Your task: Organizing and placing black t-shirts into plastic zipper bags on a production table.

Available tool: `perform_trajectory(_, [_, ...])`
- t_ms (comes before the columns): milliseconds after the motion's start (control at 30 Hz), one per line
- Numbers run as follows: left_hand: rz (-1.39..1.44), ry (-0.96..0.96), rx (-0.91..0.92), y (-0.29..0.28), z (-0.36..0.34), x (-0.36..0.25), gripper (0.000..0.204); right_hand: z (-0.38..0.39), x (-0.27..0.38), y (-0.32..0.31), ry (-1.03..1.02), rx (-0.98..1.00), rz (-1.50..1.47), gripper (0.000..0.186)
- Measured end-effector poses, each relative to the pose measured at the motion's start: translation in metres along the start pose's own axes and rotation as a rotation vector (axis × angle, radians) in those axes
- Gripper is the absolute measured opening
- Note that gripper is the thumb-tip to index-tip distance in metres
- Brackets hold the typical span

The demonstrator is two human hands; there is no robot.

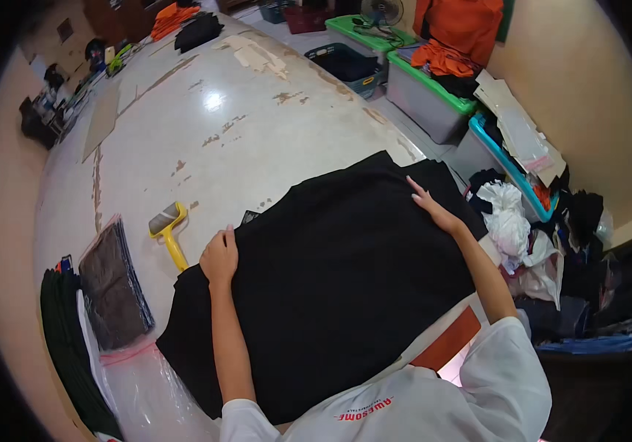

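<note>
A large black cloth garment (330, 295) lies spread over the near end of the table, smooth across its middle; its exact kind cannot be told. At its left edge my left hand (220, 258) has its fingers curled down on the fabric, thumb pointing away from me. Toward the far right corner, my right hand (433, 210) rests on the cloth with fingers stretched out. More black fabric (445, 188) shows beneath that corner. A small dark tag (249, 216) peeks out beyond the left hand. Beside that hand lies a lint roller (171, 225) with a yellow handle.
Left are a bagged dark garment (115, 287), clear plastic bags (157, 390) and folded dark green cloth (65, 339). The worn white table (220, 147) stretches away, with black cloth (198, 33) at its far end. Storage bins (430, 96) and white bundles (507, 217) stand right.
</note>
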State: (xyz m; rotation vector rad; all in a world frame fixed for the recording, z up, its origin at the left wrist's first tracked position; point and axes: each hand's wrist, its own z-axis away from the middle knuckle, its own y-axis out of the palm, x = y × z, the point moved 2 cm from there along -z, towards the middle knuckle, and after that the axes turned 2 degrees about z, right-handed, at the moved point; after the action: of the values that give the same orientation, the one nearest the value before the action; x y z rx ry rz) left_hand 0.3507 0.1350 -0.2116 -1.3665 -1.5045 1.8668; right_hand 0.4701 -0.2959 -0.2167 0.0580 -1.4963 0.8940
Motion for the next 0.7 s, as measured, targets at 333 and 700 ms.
perform_trajectory(333, [0.096,0.597,-0.001,0.056,0.087,-0.157,0.052,0.002,-0.056,-0.022,0.037,-0.281,0.707,0.05])
perform_trajectory(700, [0.167,1.148,0.248,0.123,0.134,-0.296,0.028,-0.012,-0.073,-0.028,-0.017,-0.658,0.921,0.04])
